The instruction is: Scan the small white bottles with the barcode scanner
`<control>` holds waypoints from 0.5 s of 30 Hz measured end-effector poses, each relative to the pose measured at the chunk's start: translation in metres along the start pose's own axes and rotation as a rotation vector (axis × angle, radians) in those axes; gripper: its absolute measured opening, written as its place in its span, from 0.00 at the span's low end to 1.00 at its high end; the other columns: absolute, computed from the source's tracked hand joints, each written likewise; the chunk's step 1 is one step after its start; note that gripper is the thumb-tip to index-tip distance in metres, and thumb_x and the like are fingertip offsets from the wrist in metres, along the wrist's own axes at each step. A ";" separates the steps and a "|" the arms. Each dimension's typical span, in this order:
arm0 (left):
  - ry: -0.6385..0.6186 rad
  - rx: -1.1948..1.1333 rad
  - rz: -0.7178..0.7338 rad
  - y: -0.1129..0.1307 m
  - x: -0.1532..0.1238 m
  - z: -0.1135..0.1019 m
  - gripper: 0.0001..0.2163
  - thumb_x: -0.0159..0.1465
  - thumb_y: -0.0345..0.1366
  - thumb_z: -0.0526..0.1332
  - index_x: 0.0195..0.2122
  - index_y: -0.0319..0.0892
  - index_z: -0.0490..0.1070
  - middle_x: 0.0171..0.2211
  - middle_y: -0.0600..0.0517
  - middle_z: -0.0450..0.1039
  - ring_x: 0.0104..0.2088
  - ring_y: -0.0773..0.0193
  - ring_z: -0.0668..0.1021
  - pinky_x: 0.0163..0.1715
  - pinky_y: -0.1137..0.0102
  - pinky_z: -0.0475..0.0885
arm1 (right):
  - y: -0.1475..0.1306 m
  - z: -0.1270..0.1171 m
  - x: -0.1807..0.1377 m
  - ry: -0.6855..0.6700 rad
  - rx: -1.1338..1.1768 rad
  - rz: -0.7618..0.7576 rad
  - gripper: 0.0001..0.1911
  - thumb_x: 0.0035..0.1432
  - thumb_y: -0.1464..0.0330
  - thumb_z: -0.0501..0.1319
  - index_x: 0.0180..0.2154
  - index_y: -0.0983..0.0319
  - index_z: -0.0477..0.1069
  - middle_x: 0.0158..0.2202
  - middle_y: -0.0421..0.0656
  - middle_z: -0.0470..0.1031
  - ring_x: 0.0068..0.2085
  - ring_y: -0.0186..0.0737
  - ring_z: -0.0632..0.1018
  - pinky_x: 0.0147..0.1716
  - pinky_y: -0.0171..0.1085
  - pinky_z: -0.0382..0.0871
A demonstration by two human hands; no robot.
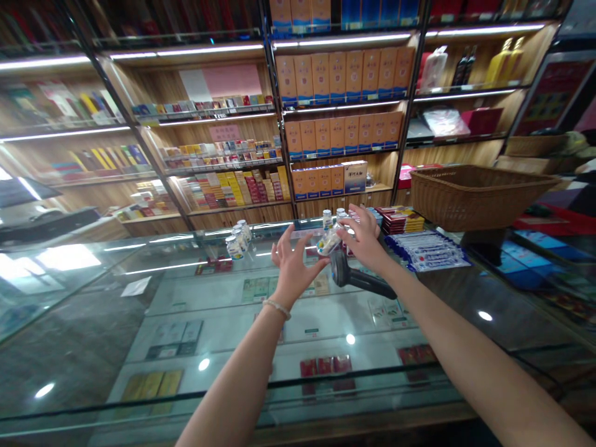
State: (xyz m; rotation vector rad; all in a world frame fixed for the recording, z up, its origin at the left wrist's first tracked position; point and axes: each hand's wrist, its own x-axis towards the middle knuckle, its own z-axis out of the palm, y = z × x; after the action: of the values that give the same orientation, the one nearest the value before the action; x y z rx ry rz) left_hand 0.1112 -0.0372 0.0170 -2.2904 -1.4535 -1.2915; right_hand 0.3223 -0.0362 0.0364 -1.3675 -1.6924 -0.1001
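Both my hands are raised over a glass display counter (pixel 139 292). My right hand (pixel 365 239) is closed on a small white bottle (pixel 328 243), held tilted above the counter. My left hand (pixel 293 264) is spread open just left of the bottle, fingers apart and nothing in it; a bead bracelet circles its wrist. A dark barcode scanner (pixel 358 278) lies on the glass just under my right wrist. Several similar white bottles (pixel 238 239) stand in a cluster on the counter to the left, and two more (pixel 333 217) stand behind my hands.
A wicker basket (pixel 475 192) sits on a stand at the right, with blue-and-white packets (pixel 426 251) and red boxes (pixel 401 219) beside it. Shelves of orange boxes (pixel 342 77) and cigarette packs (pixel 228 186) line the back wall. Packs lie inside the glass case.
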 end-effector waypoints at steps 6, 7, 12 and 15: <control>-0.030 0.000 0.002 0.002 0.001 -0.002 0.24 0.56 0.52 0.73 0.53 0.54 0.78 0.72 0.44 0.53 0.71 0.40 0.58 0.68 0.40 0.49 | -0.004 -0.006 -0.001 -0.061 -0.044 -0.091 0.20 0.69 0.52 0.52 0.53 0.52 0.76 0.72 0.44 0.55 0.73 0.56 0.50 0.69 0.60 0.47; -0.038 0.000 0.008 0.002 0.001 -0.002 0.23 0.56 0.52 0.73 0.52 0.54 0.78 0.72 0.45 0.53 0.70 0.40 0.59 0.68 0.40 0.49 | -0.004 -0.006 -0.001 -0.073 -0.047 -0.103 0.20 0.69 0.53 0.52 0.53 0.51 0.76 0.72 0.43 0.55 0.73 0.56 0.50 0.69 0.60 0.47; -0.070 0.000 0.037 0.003 0.001 -0.003 0.18 0.56 0.49 0.74 0.47 0.54 0.81 0.71 0.47 0.58 0.69 0.41 0.60 0.68 0.39 0.49 | -0.006 -0.007 -0.003 -0.104 -0.005 -0.144 0.22 0.70 0.52 0.51 0.54 0.50 0.76 0.72 0.43 0.55 0.73 0.55 0.50 0.69 0.59 0.47; -0.050 -0.002 0.044 0.003 0.002 -0.002 0.14 0.55 0.47 0.74 0.41 0.52 0.81 0.69 0.47 0.62 0.69 0.42 0.61 0.68 0.41 0.51 | -0.008 -0.005 -0.004 -0.101 0.006 -0.137 0.22 0.70 0.52 0.51 0.55 0.49 0.76 0.72 0.42 0.56 0.73 0.55 0.51 0.69 0.59 0.47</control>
State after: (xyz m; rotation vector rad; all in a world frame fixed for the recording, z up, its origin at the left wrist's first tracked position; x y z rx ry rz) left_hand 0.1126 -0.0387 0.0206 -2.3590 -1.4094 -1.2331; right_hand 0.3188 -0.0452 0.0397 -1.2690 -1.8689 -0.1058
